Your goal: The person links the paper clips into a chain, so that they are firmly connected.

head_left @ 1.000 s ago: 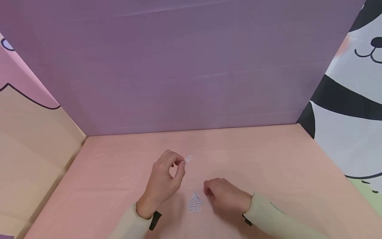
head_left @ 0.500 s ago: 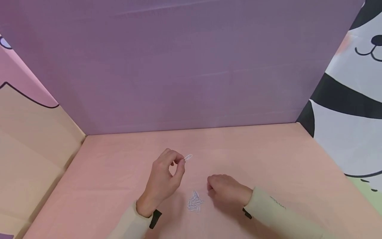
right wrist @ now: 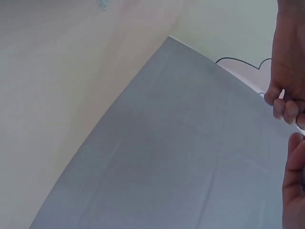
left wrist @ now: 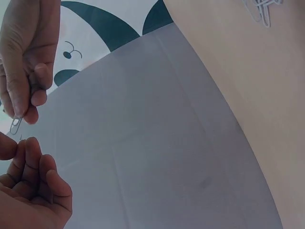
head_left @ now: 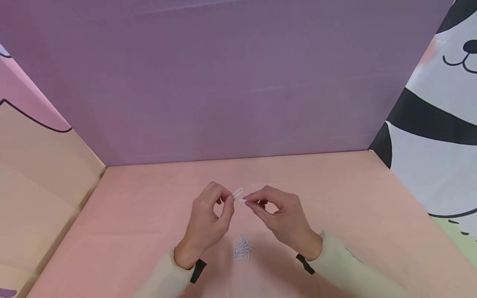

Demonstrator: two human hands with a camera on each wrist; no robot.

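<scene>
My left hand [head_left: 228, 200] is raised above the pink table and pinches a small silver paper clip [head_left: 237, 192] between thumb and forefinger. My right hand [head_left: 251, 202] faces it and pinches a second paper clip [head_left: 243, 200], whose end meets the first clip. A small pile of paper clips [head_left: 243, 249] lies on the table below and between the wrists. In the left wrist view the right hand [left wrist: 25, 107] holds its clip [left wrist: 15, 125] just above the left hand [left wrist: 21, 148]. The right wrist view shows only the edges of both hands, left hand [right wrist: 286, 102] above right hand [right wrist: 295, 143].
A pink table [head_left: 149, 207] is walled by a purple panel [head_left: 231, 82] at the back, a beige and pink panel [head_left: 37, 165] on the left and a panda-print panel [head_left: 436, 136] on the right. Both arms wear cream sleeves with dark wrist straps.
My right hand has lifted from the table beside the pile with a clip and moved up and left to meet the clip in my left hand, which has barely moved.
</scene>
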